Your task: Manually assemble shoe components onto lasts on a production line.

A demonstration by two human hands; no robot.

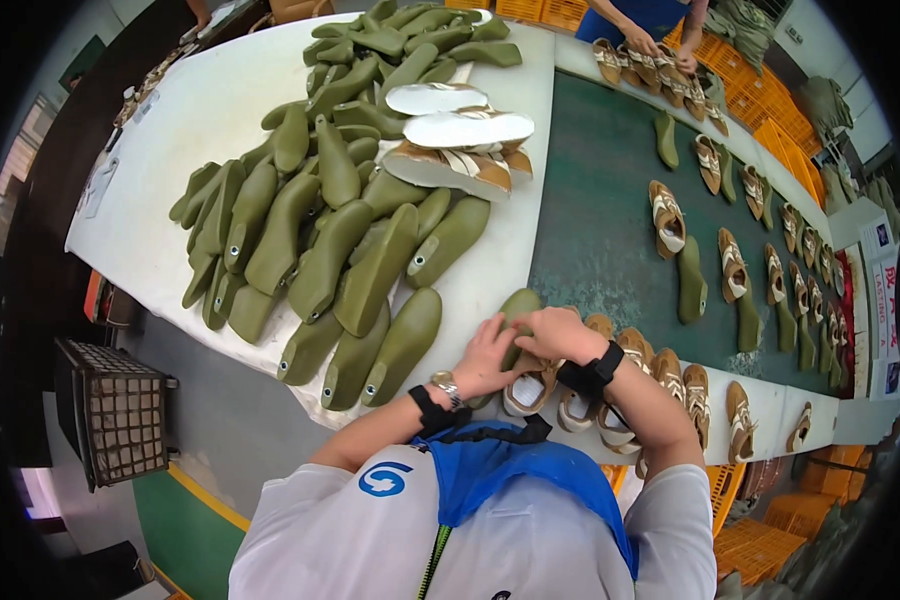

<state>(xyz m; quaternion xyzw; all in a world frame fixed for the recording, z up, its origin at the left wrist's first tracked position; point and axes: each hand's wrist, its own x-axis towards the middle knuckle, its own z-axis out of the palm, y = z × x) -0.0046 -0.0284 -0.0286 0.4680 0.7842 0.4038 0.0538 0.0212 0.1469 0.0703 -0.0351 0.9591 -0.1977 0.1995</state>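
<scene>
Both my hands meet at the near edge of the table over one green shoe last (519,302). My left hand (485,356) closes around it from the left, fingers curled along its side. From the right, my right hand (558,336) bends its fingers onto the same last, their tips close to the left hand's. Most of the last's middle is hidden by the fingers. A brown and white sneaker (527,393) sits just under my right wrist, partly covered. To its right stands a row of similar sneakers (667,375) along the edge.
Green lasts (310,230) lie in a large pile on the white table (160,130), with white-soled sneakers (468,130) upturned beside it. The dark green belt (600,200) carries sneakers and lasts. Across it, another person's hands (660,45) touch sneakers. A wire cart (125,415) stands left.
</scene>
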